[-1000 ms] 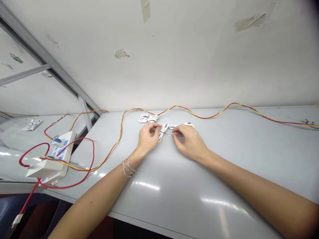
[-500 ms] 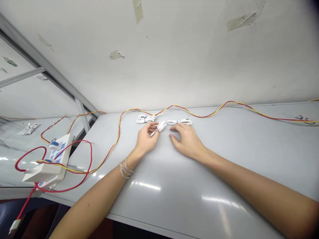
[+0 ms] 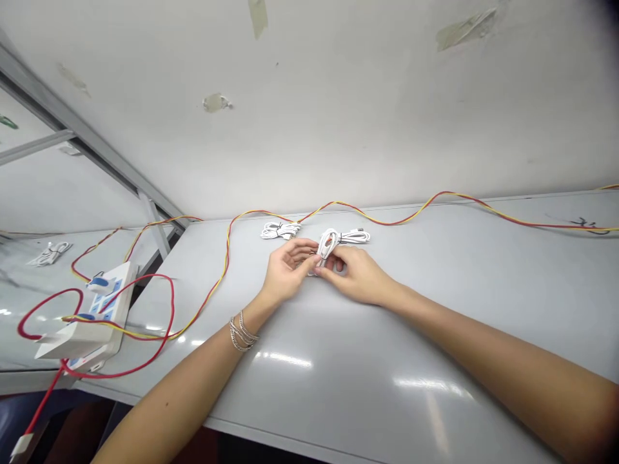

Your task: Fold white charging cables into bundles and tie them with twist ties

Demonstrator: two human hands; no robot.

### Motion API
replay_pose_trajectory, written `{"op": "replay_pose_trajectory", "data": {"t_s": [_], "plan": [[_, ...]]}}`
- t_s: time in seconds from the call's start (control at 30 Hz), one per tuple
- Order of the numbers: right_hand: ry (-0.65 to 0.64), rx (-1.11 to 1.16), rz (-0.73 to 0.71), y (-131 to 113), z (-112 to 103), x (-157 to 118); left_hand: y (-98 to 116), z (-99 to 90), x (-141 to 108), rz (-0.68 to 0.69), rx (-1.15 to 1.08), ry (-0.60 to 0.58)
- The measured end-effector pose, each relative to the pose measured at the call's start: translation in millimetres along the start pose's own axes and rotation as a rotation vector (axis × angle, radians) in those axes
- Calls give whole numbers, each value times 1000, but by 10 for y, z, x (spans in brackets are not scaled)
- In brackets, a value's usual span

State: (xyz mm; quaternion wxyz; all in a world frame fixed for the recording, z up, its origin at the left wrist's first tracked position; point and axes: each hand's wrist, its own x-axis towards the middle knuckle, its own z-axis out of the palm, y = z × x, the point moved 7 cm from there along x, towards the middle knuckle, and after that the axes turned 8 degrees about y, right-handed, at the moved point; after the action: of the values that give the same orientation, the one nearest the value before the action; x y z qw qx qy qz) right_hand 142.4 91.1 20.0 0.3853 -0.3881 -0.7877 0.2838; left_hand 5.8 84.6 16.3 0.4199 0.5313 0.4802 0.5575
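Observation:
A coiled white cable (image 3: 327, 243) is held upright just above the table between my two hands. The fingers and thumb of my left hand (image 3: 289, 267) close on its lower left side. From the other side my right hand (image 3: 355, 272) pinches the same bundle, its fingertips partly hidden behind it. Right behind them lies another coiled white cable (image 3: 356, 237), bound with a dark tie. Farther left rests a third coiled white cable (image 3: 279, 230), also tied in the middle.
A twisted red and yellow wire (image 3: 401, 222) runs along the back of the grey table (image 3: 338, 374) by the wall. To the left, a white power strip (image 3: 118, 299) carries plugs and a looping red cable (image 3: 171, 309). Another white cable bundle (image 3: 49, 254) lies beyond the metal frame.
My right hand has moved left and taken hold of the bundle in my left hand. The bundle has shifted right and turned more upright. The view has tilted slightly.

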Motion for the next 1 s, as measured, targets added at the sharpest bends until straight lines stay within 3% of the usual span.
{"op": "replay_pose_trajectory", "data": {"t_s": [0.6, 0.8, 1.0], "plan": [[36, -126, -94, -19, -9, -2, -100, -2, 27, -68, 29, -29], [-45, -184, 13, 33, 23, -8, -122, -11, 38, -20, 64, -14], [-24, -41, 135, 64, -15, -35, -131, -43, 46, 6, 65, 30]]}}
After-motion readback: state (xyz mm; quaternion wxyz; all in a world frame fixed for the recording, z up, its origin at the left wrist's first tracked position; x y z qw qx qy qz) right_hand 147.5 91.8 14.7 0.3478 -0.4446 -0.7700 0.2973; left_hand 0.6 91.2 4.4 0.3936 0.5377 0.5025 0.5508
